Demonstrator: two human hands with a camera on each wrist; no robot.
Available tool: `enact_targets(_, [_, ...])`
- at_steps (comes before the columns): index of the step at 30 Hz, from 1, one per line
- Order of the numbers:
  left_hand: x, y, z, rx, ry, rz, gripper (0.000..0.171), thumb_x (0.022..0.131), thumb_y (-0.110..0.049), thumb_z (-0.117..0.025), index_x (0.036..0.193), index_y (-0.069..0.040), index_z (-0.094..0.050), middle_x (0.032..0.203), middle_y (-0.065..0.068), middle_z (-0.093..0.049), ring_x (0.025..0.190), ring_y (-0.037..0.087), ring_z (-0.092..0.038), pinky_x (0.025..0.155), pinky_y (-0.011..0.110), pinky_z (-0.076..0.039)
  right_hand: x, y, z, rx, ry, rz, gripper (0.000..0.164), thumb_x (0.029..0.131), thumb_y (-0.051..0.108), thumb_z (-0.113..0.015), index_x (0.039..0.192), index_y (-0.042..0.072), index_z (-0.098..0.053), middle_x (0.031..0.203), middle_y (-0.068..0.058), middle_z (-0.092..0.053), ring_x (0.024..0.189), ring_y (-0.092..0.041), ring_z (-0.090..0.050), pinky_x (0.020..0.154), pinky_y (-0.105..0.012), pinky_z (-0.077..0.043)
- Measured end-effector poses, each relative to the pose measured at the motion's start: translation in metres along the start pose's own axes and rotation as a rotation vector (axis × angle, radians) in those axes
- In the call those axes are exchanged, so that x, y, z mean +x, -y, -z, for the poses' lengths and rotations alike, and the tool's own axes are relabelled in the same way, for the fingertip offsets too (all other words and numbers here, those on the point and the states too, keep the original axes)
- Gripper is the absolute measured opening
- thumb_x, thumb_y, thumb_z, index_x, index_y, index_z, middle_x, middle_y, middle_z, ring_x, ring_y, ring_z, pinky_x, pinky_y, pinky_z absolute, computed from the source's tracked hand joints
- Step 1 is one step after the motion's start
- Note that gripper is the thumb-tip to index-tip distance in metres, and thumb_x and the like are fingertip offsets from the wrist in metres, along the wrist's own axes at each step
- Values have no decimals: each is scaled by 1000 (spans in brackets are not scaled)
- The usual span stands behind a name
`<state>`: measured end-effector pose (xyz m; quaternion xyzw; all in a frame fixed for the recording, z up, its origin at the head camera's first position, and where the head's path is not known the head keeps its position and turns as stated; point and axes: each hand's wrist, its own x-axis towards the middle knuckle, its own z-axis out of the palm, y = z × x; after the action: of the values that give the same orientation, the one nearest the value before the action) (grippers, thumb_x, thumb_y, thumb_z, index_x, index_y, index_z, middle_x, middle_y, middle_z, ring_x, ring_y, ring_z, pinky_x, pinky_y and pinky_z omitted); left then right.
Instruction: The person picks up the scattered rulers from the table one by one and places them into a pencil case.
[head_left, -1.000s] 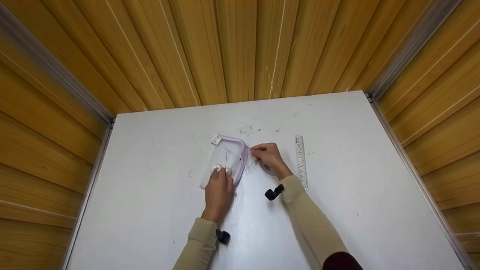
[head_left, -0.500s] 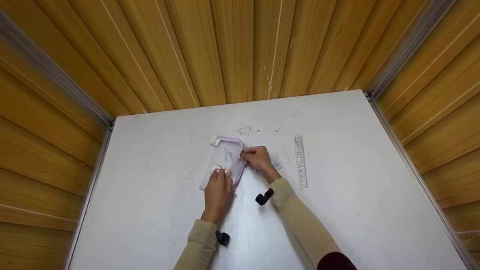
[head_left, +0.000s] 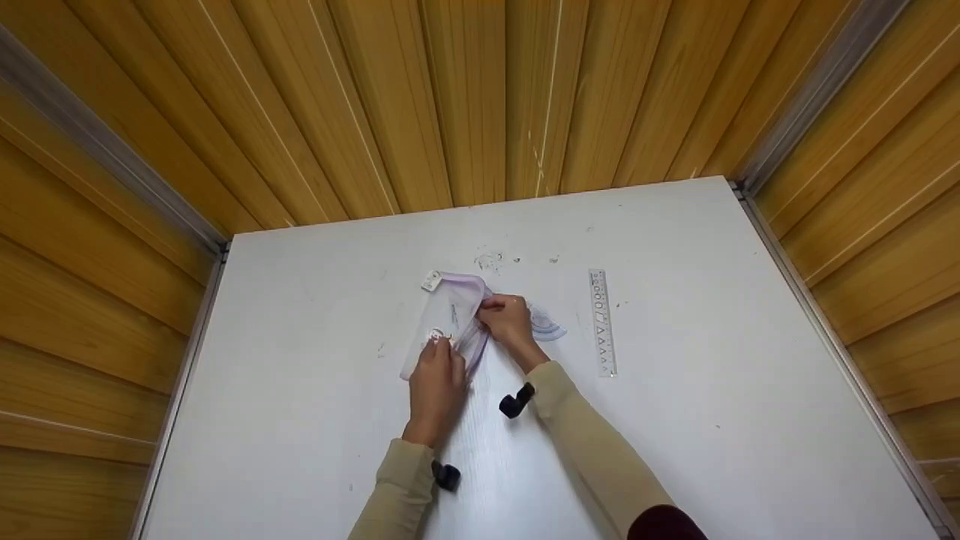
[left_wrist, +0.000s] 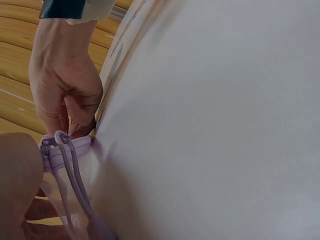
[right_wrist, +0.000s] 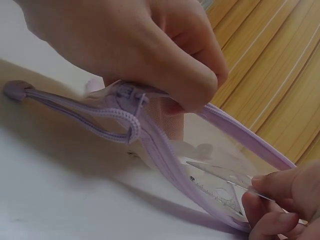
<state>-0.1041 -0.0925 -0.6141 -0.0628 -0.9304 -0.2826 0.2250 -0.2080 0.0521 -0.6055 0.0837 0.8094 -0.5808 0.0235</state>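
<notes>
A translucent pouch (head_left: 431,315) with lilac zip edging lies on the table, its mouth parted. My left hand (head_left: 436,382) grips the pouch's near end beside the zip, where a lilac cord pull (right_wrist: 120,122) hangs. At the mouth, my right hand (head_left: 510,322) pinches a thin, clear, pointed plastic piece (right_wrist: 220,172) between thumb and fingers. The tip of this piece reaches inside the pouch in the right wrist view. A clear set square (right_wrist: 215,192) with scale marks shows within the pouch. Just beyond my right hand lies a clear protractor (head_left: 547,326), partly hidden by it.
A clear stencil ruler (head_left: 602,322) lies on the white table (head_left: 675,450) to the right of the protractor. A white tag (head_left: 432,280) sits at the pouch's far corner. Wood-patterned walls (head_left: 480,105) stand around the table's back and sides.
My right hand has moved left to the pouch's mouth with the clear plastic piece, uncovering more of the protractor behind it. My left hand has stayed on the pouch.
</notes>
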Motion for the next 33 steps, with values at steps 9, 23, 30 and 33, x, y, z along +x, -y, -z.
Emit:
enact_targets(9, [-1, -2, -1, 4, 2, 18, 7, 96, -8, -59, 99, -1, -60, 85, 11, -59, 66, 29, -58, 58, 47, -54, -1, -1, 5, 67, 73, -17, 9, 83, 10, -80, 89, 3, -80, 80, -6, -76, 66, -7, -66, 61, -20, -51])
enact_targets(23, [-1, -2, -1, 16, 33, 39, 8, 97, -8, -59, 100, 0, -61, 85, 11, -59, 68, 27, -59, 60, 45, -55, -1, -1, 21, 140, 287, -48, 19, 85, 7, -77, 101, -2, -79, 80, -11, -77, 59, -13, -63, 44, -20, -40])
enact_targets(30, [-1, -3, 0, 24, 46, 40, 8, 98, -8, -60, 101, -1, -61, 85, 10, -59, 66, 24, -57, 59, 44, -55, -3, 2, 29, 95, 284, 11, 17, 87, 8, -73, 100, 0, -80, 84, -13, -77, 71, -15, -71, 46, -22, -43])
enact_targets(33, [-1, -3, 0, 23, 56, 50, 10, 98, -8, -60, 103, -1, -62, 86, 10, -60, 67, 23, -58, 59, 43, -56, -5, 4, 31, 58, 288, 23, 17, 89, 9, -73, 102, 1, -80, 86, -12, -78, 75, -18, -73, 47, -22, -44])
